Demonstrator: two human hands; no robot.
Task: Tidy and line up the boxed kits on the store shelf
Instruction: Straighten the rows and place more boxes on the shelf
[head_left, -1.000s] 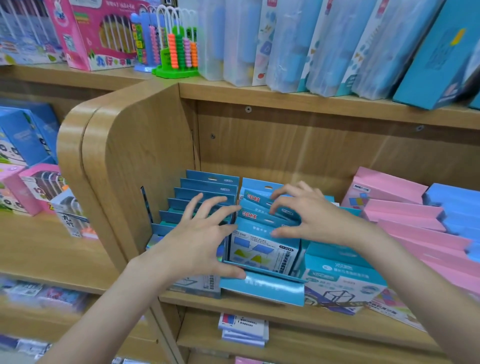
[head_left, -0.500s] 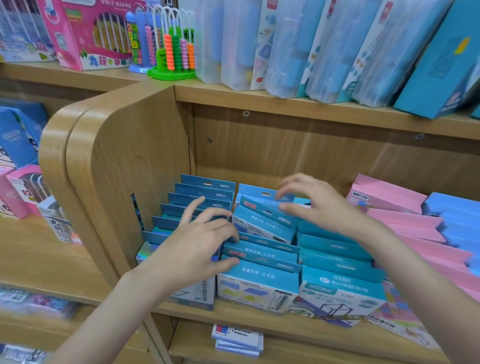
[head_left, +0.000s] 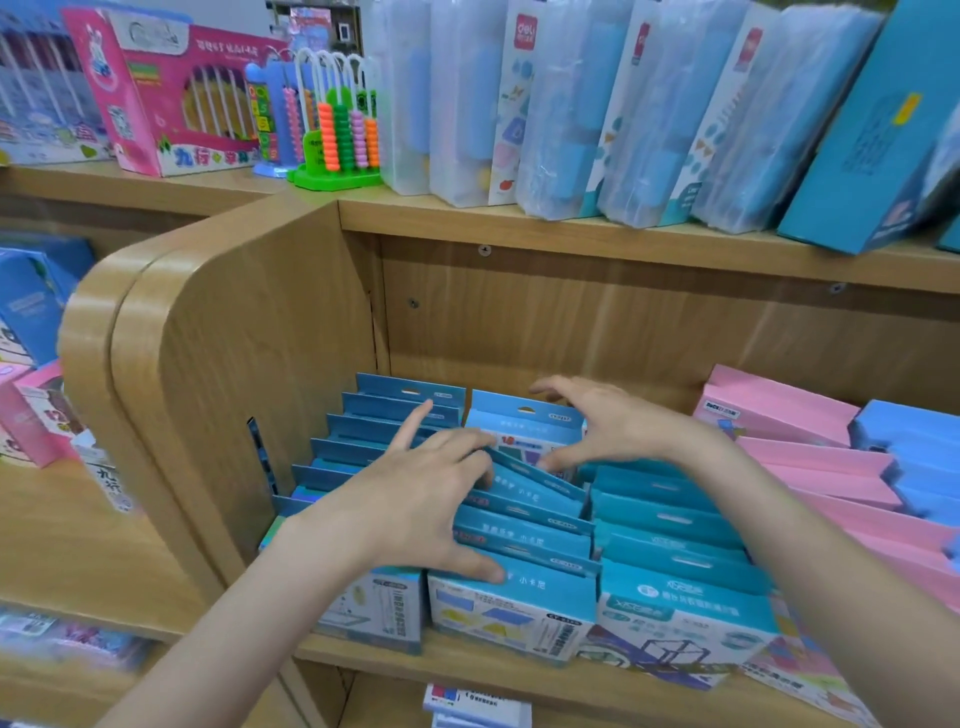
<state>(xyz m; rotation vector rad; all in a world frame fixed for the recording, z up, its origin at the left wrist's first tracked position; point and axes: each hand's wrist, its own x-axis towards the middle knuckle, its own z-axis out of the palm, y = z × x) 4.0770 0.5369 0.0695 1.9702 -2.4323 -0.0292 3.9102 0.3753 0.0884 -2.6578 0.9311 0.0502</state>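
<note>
Three rows of blue boxed kits stand front to back on the wooden shelf (head_left: 467, 657). My left hand (head_left: 415, 504) lies spread over the tops of the middle row (head_left: 524, 540), its thumb on the front box (head_left: 511, 608) and its fingers reaching onto the left row (head_left: 374, 431). My right hand (head_left: 608, 423) hovers arched over the back of the middle row, thumb and fingers either side of the rear box (head_left: 524, 421). The right row (head_left: 670, 525) stands just under my right forearm. Neither hand closes around a box.
A rounded wooden side panel (head_left: 208, 374) walls the left. Pink boxes (head_left: 810, 457) and light-blue boxes (head_left: 914, 447) lie stacked at the right. The upper shelf (head_left: 571, 234) carries clear-wrapped kits, a pink box and a bead abacus (head_left: 337, 135). A lower shelf holds small packs (head_left: 478, 704).
The middle row's front box, tipped forward a second ago, now stands upright. My left hand has slid onto the middle row's tops; my right hand has moved back toward the rear box.
</note>
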